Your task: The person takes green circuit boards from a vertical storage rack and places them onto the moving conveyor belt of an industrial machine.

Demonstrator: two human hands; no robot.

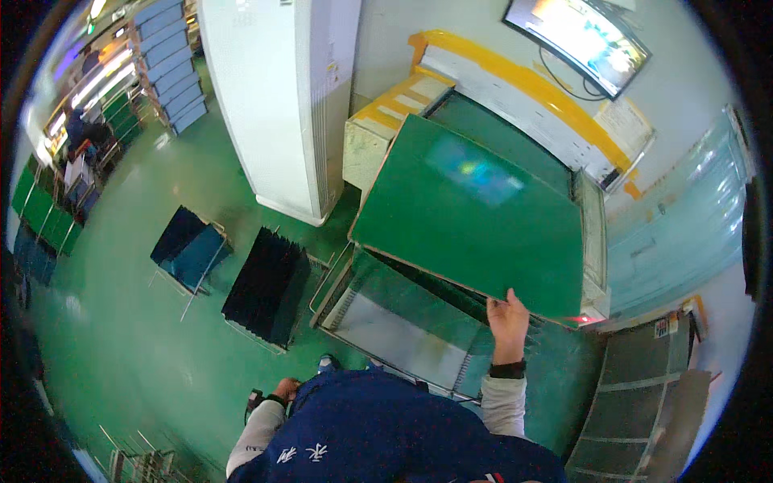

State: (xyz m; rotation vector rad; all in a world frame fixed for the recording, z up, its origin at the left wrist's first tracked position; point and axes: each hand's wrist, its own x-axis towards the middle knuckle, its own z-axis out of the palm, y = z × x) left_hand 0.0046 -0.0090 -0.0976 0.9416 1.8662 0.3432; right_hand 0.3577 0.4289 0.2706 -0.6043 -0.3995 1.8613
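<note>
Your right hand (507, 326) gripped the green board (475, 213), apparently positioning it; steady control was needed next. Your left hand's (286, 390) grip was unclear.

The right hand (507, 324) touches the near edge of a large green panel (483, 217), just beyond a rack (403, 326) with a pale base; the left hand (287, 388) is low beside the dark blue clothing (386, 427). Leftward, black sheets (270, 286) stand in a row on the green floor (145, 322), near a tall white cabinet (266, 105)
</note>
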